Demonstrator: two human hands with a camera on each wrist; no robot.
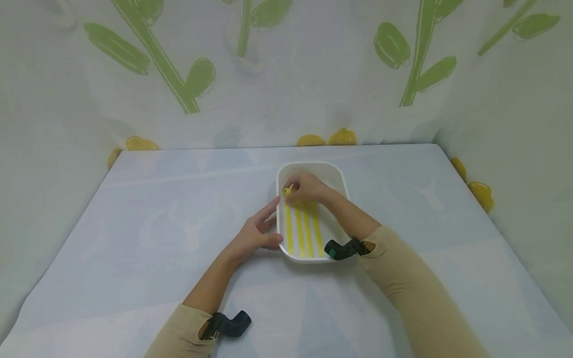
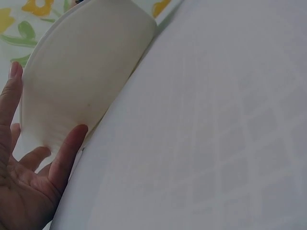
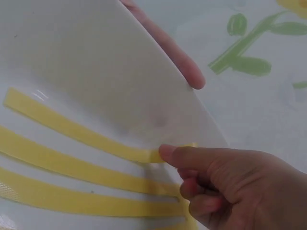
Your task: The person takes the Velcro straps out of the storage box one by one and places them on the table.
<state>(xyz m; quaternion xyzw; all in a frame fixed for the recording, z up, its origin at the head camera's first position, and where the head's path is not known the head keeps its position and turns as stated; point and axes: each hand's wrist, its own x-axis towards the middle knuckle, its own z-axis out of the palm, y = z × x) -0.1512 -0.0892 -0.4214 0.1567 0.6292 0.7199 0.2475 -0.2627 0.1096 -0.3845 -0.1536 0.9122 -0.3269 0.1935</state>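
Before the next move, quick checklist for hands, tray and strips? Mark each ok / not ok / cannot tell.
1. Right hand pinches the leftmost yellow strip near its far end: ok.
2. Left hand touches the white tray on its left side: ok.
3. Tray sits on the table: ok.
4. Other three yellow strips lie side by side inside the tray: ok.
5. Far ends in clear sight from the head view: not ok, right hand covers some.
6. Strips stuck to the tray floor: cannot tell.
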